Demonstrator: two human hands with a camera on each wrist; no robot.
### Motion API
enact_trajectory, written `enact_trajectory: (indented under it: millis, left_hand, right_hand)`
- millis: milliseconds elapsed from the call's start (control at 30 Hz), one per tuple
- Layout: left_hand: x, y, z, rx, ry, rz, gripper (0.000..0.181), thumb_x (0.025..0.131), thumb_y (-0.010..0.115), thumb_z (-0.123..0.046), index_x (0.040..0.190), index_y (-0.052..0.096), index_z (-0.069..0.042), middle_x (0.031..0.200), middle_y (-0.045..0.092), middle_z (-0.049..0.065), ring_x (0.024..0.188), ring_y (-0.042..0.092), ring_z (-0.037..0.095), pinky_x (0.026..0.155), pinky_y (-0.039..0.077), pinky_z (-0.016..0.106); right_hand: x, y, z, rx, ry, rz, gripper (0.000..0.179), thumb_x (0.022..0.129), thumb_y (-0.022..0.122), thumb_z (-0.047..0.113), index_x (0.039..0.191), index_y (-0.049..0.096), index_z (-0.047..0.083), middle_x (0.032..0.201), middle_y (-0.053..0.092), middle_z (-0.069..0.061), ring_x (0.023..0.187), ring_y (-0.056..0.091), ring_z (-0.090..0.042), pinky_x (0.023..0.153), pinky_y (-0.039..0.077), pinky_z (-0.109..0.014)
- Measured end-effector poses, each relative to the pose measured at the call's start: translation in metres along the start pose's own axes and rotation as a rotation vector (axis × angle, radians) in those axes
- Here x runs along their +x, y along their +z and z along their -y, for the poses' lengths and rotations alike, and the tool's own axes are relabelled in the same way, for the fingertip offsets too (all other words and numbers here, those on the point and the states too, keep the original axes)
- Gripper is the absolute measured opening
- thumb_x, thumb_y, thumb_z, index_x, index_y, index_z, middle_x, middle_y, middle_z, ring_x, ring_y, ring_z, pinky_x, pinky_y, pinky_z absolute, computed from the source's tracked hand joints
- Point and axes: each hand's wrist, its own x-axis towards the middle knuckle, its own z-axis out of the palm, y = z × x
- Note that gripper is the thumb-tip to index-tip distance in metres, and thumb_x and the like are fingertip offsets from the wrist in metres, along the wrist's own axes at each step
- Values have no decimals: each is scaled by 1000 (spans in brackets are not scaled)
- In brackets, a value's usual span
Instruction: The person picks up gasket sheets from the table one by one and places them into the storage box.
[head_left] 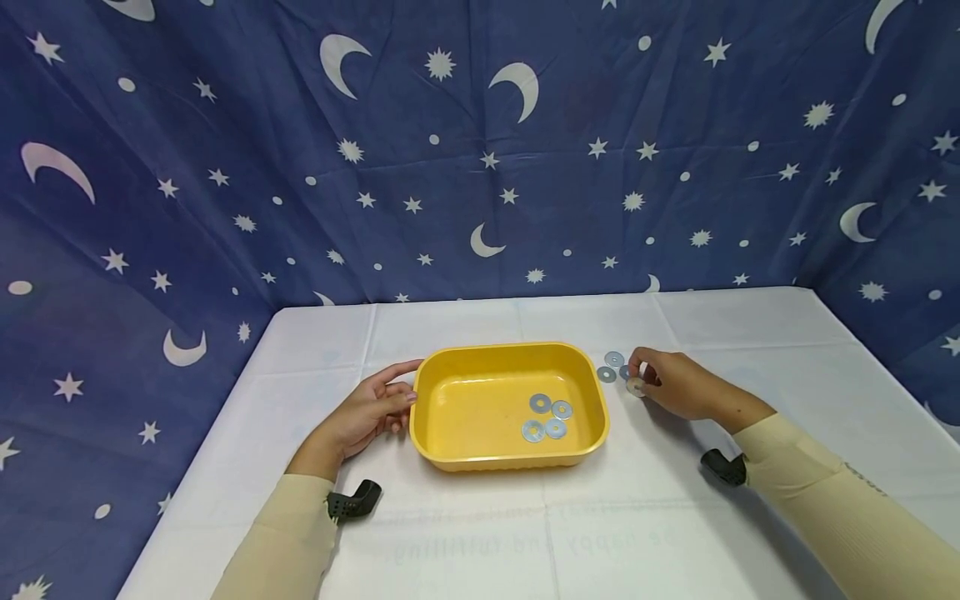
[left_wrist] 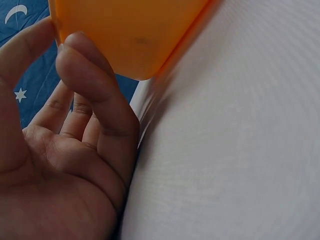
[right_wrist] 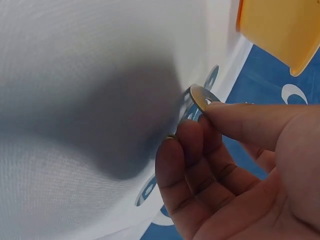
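Observation:
A yellow plastic tray [head_left: 465,461] stands on the white cloth, with several flat metal washers [head_left: 540,403] lying in its right half. At its left end, my left hand [head_left: 372,410] touches the rim from outside with thumb and forefinger; the other fingers are relaxed below. The left wrist view shows the thumb [left_wrist: 82,65] against the tray's outer wall [left_wrist: 135,35]. To the right of the tray, my right hand [head_left: 678,383] pinches a washer [right_wrist: 200,96] between thumb and fingers, tilted up just at the cloth. Loose washers [head_left: 614,359] lie beside those fingertips, partly hidden by them.
White cloth [head_left: 480,533] covers the table. A dark blue curtain [head_left: 420,183] with moons and stars hangs behind and along both sides. Black wrist cameras [head_left: 356,502] sit on both forearms, near the cloth.

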Motion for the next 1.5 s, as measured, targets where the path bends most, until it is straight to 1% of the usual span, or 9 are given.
enact_trajectory:
  millis: [167, 400, 600, 867, 1167, 1233, 1333, 1433, 1500]
  left_hand:
    - [-1, 0, 0, -2, 7, 6, 65, 97, 65, -15, 155, 33, -14, 91, 65, -4, 66, 58, 9, 57, 51, 17]
    - [-2, 1, -1, 3, 17, 10, 65, 97, 64, -14, 155, 33, -13, 92, 65, -4, 66, 59, 9, 57, 51, 17]
    - [-2, 1, -1, 3, 10, 6, 66, 97, 65, -14, 155, 34, -14, 92, 65, -4, 66, 59, 9, 57, 51, 17]
    - [-2, 1, 0, -1, 11, 12, 66, 97, 65, -14, 155, 33, -14, 92, 66, -4, 66, 59, 9, 57, 52, 17]
    - [-1, -1, 1, 3, 11, 9, 65, 97, 65, -15, 155, 34, -15, 92, 65, -3, 67, 59, 9, 58, 51, 17]
    - [-1, -1, 1, -1, 11, 9, 65, 97, 64, -14, 155, 34, -15, 91, 64, -3, 67, 58, 8, 57, 51, 17]
    - [-1, -1, 1, -5, 12, 11, 65, 97, 64, -14, 155, 34, -14, 90, 64, -4, 67, 58, 8, 57, 51, 16]
    - [-1, 0, 0, -9, 11, 11, 65, 97, 65, -14, 155, 34, -14, 89, 64, -4, 67, 58, 8, 57, 51, 16]
    - [-1, 0, 0, -13, 8, 7, 65, 97, 65, -14, 154, 35, -15, 88, 64, -4, 67, 58, 8, 57, 51, 16]
  right_hand:
    - [-2, -3, 4, 13, -17, 9, 17, 92, 61, -3, 102, 59, 11, 87, 63, -6, 76, 54, -18, 70, 50, -29]
    - [-10, -15, 16, 40, -136, -26, 19, 91, 58, -6, 103, 60, 10, 85, 62, -8, 69, 52, -16, 59, 48, -25]
    - [-15, -22, 29, 66, -209, -58, 20, 92, 57, -6, 103, 60, 11, 81, 62, -6, 68, 51, -14, 57, 47, -24]
    - [-14, -19, 53, 100, -250, -82, 15, 95, 56, -2, 103, 60, 11, 80, 60, 2, 71, 55, -14, 59, 50, -24]
    - [-7, -14, 78, 117, -304, -72, 15, 96, 58, 0, 104, 61, 13, 81, 61, -2, 73, 56, -14, 65, 52, -25]
    - [-6, -12, 82, 124, -315, -77, 15, 96, 60, 0, 103, 61, 14, 82, 61, -2, 74, 56, -14, 66, 52, -25]
    - [-3, -8, 85, 138, -345, -88, 17, 95, 61, -2, 101, 62, 14, 82, 61, 0, 76, 55, -14, 66, 51, -24]
    - [-1, -4, 88, 150, -363, -86, 18, 94, 61, -3, 101, 62, 14, 81, 59, 3, 76, 54, -13, 65, 50, -24]
    - [1, -2, 90, 154, -367, -78, 19, 94, 61, -3, 102, 62, 14, 82, 60, 2, 76, 53, -13, 66, 49, -23]
